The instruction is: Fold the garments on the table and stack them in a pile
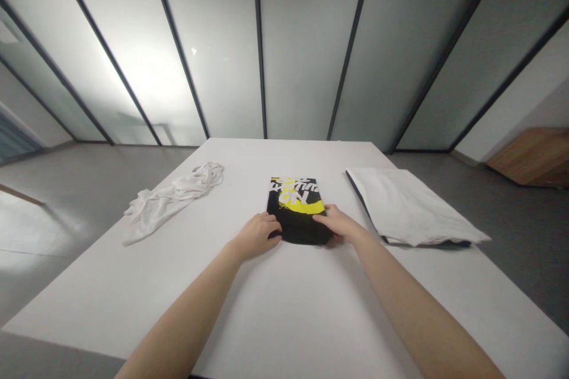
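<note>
A black T-shirt (297,213), folded into a small rectangle with white lettering and a yellow print on top, lies in the middle of the white table (284,296). My left hand (258,234) grips its near left corner, fingers curled over the edge. On the opposite side, my right hand (338,222) holds the near right edge, thumb on top and the other fingers partly hidden beneath the cloth.
To the left lies a crumpled white garment (178,194). At the right, a flat stack of folded cloth (409,207) has white on top and dark edges below, reaching the table's side edge. Frosted glass panels (302,47) stand behind the table.
</note>
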